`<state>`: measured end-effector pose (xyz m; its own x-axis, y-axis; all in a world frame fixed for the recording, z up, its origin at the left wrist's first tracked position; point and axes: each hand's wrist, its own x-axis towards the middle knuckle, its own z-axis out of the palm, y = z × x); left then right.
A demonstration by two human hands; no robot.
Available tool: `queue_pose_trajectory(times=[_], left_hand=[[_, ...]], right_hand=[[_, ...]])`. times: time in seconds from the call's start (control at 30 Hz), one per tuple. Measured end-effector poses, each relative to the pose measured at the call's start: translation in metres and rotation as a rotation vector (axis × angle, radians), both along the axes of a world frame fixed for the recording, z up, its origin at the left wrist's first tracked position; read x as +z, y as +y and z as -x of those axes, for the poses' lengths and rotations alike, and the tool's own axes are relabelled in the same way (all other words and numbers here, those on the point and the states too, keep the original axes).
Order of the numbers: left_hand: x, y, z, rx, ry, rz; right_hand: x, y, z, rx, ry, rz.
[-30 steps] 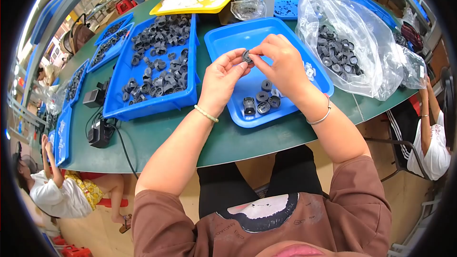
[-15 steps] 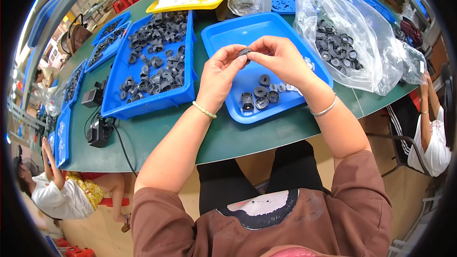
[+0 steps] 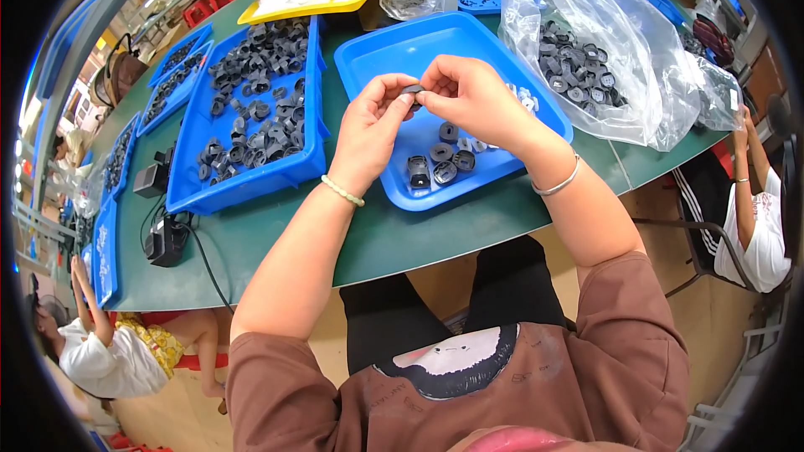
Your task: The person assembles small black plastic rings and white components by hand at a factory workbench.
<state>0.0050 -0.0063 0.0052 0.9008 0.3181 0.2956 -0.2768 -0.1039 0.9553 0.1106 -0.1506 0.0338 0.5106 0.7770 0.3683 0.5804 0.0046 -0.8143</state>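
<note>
A small dark round plastic part [image 3: 412, 89] is pinched between the fingertips of both hands, above the shallow blue tray [image 3: 368, 54]. My left hand [image 3: 374, 123] is closed on its left side, thumb toward me. From the right, my right hand [image 3: 469, 99] grips the same part with thumb and index finger. Below the hands, several loose black plastic parts [image 3: 441, 151] lie in the tray's near end. Small white pieces [image 3: 526, 99] sit by its right side, partly hidden behind my right wrist. The fingers cover much of the held part.
A deep blue bin [image 3: 243, 197] of black parts stands left. A yellow tray [image 3: 251, 15] with white pieces is at the back. On the right lies a clear plastic bag [image 3: 649, 109] of dark parts. Black adapters [image 3: 165, 243] with cables rest at left. Other people sit at both sides.
The whole view has shifted slightly, so the table and trays appear a little further left and higher. Both hands keep their pinch on the dark part.
</note>
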Motion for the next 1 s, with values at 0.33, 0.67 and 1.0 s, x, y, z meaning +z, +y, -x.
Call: queue_pose_trajectory(times=[0.33, 0.67, 1.0], left_hand=[[-0.002, 0.000, 0.004, -0.026, -0.017, -0.220], [-0.001, -0.004, 0.004, 0.031, -0.059, -0.159], [-0.008, -0.004, 0.000, 0.080, -0.118, 0.044]], right_hand=[[0.005, -0.005, 0.006, -0.029, -0.186, 0.052], [0.004, 0.000, 0.001, 0.056, 0.043, -0.080], [0.006, -0.002, -0.002, 0.107, 0.101, -0.113]])
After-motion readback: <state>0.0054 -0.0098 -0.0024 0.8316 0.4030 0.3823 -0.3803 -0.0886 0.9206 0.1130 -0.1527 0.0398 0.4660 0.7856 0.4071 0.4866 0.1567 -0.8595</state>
